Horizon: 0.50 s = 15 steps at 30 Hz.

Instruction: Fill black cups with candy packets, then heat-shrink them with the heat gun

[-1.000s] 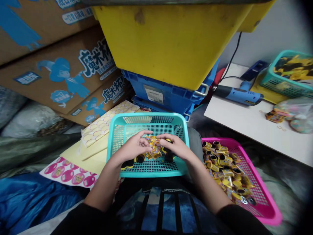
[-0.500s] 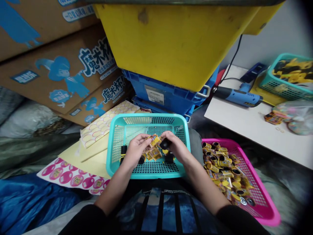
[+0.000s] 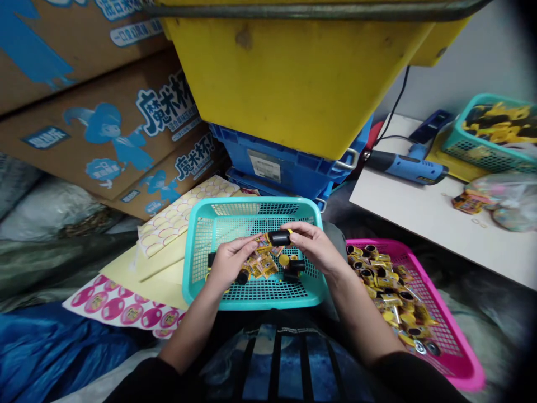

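Note:
Over the teal basket (image 3: pixel 254 305), my left hand (image 3: pixel 226 262) is closed on a yellow printed wrapper sleeve (image 3: pixel 263 242). My right hand (image 3: pixel 318 246) pinches the yellow-rimmed end of a small black cylinder (image 3: pixel 279 238). The cylinder's other end meets the sleeve; whether it is inside cannot be made out. Beneath the hands, more flat printed sleeves (image 3: pixel 265 267) lie loose in the basket. Black cylinders (image 3: pixel 296 271) with yellow parts are at its right, and another black piece (image 3: pixel 242 276) sits near my left wrist.
At the right a pink basket (image 3: pixel 455 330) holds many yellow-wrapped cylinders. A blue heat gun (image 3: pixel 406 166) and a second teal basket (image 3: pixel 482 154) are on the white table (image 3: pixel 390 196). Yellow (image 3: pixel 285 78) and blue (image 3: pixel 272 151) crates stand ahead, cartons (image 3: pixel 104 129) and sticker sheets (image 3: pixel 126 302) at left.
The black cylinder, earlier partly hidden in my right hand, now lies level against the sleeve. My right hand has turned and holds its outer end. The view has shifted slightly.

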Available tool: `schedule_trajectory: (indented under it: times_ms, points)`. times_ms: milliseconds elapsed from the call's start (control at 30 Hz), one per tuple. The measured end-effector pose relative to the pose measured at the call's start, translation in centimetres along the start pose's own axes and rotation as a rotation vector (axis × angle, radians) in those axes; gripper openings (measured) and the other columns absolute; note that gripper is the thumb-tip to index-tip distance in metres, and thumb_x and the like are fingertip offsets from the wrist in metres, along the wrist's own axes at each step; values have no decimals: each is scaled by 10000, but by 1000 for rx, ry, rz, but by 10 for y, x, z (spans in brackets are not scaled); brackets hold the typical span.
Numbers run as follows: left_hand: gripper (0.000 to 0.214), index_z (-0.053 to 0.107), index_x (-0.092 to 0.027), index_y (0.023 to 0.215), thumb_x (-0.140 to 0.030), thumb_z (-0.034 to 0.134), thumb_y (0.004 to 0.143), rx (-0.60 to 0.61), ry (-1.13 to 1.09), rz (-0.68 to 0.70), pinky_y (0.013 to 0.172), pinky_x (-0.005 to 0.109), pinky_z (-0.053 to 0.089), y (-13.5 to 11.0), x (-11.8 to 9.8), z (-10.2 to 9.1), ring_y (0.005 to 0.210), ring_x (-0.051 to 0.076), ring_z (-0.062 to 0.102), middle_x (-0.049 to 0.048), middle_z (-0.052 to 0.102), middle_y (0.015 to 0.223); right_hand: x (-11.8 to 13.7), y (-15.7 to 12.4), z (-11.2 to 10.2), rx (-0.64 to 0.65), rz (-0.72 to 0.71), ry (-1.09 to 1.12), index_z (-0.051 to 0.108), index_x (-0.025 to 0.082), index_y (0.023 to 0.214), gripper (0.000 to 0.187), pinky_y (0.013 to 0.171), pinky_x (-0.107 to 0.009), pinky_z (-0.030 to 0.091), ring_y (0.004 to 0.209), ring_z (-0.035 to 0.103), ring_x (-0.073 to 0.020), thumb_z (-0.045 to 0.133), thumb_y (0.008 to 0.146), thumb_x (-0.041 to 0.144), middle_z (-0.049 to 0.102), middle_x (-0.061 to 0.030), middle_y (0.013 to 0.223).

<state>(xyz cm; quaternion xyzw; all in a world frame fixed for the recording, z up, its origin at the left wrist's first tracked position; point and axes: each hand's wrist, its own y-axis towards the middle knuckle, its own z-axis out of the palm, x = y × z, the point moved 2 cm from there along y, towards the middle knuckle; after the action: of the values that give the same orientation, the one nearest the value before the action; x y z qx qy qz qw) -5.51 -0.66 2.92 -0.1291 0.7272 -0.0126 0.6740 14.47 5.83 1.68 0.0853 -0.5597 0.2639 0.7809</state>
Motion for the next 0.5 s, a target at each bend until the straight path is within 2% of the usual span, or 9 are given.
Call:
schedule_trajectory:
  times_ms: [67, 167, 367, 500]
  points:
    - [384, 744, -194, 991, -472, 698, 730, 28, 27, 35, 855, 332, 529, 0, -1, -1, 946, 236, 674, 72, 736, 1037, -1, 0, -2, 16, 11, -47, 700, 229, 974, 306, 761, -268, 485, 765, 608, -115, 764, 709, 368, 673, -10, 908]
    - [362, 739, -204, 1004, -454, 686, 749, 56, 65, 47, 871, 333, 527, 0, -2, 0, 971, 233, 669, 70, 731, 1055, -1, -1, -3, 23, 12, -123, 699, 216, 960, 312, 793, -290, 491, 796, 614, -126, 768, 699, 372, 673, -16, 914]
    - [456, 710, -187, 1062, -486, 700, 718, 131, -65, -85, 768, 357, 579, 2, 2, 9, 820, 208, 704, 84, 726, 1063, -8, 1, 4, 39, -47, -122, 640, 228, 1059, 416, 819, -311, 502, 853, 614, -138, 775, 685, 351, 659, -25, 946]
    - [479, 692, -166, 1033, -369, 805, 614, 73, -131, -94, 767, 348, 573, -1, 6, 14, 770, 190, 695, 71, 738, 963, -17, -1, 14, 0, -108, -174, 646, 228, 1040, 425, 840, -325, 491, 888, 607, -160, 793, 665, 364, 653, -37, 978]
